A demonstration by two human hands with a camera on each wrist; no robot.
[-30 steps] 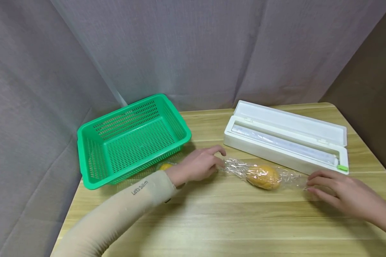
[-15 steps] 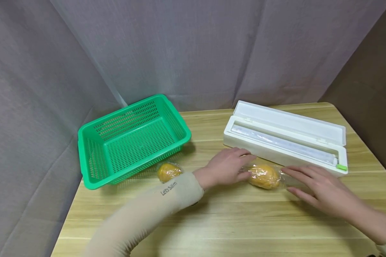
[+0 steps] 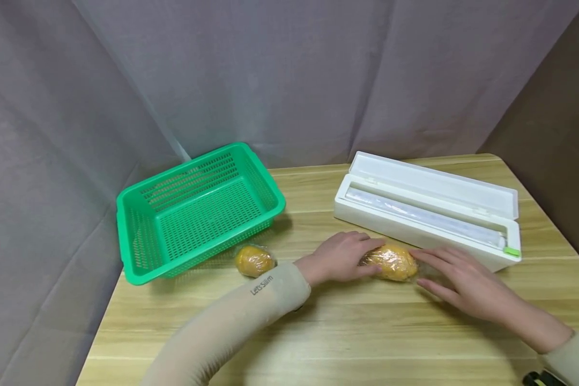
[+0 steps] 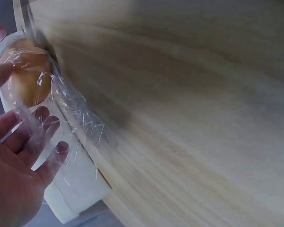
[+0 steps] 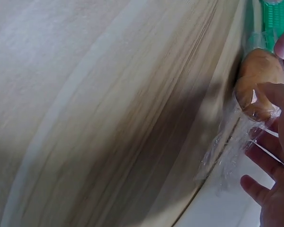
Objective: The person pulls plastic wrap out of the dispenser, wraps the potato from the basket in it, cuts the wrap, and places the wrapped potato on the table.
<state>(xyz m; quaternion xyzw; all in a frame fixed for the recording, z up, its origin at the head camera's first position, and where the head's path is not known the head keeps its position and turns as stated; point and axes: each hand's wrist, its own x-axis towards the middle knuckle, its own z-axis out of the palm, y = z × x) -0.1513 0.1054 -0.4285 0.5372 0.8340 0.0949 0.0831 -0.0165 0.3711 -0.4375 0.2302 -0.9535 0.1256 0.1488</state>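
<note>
An oval yellow-orange fruit, wrapped in clear cling film, lies on the table between both hands. My left hand is at its left end, thumb and index finger touching the wrap. At the opposite end, my right hand has its index finger by the top and its thumb lower down. In the left wrist view the left fingers spread out behind loose film. Loose film also trails beside the right hand, whose fingers are apart. A second wrapped fruit sits left of the left forearm.
A green perforated basket stands at the back left. Behind the hands is a white cling film dispenser, lid raised, with a film roll inside and a green slider at its right end. Grey curtains hang behind the table.
Both hands have moved inward, left hand rightward and right hand leftward, from the stretched film ends to the fruit. The film ends no longer extend far out. The second fruit has come into view.
</note>
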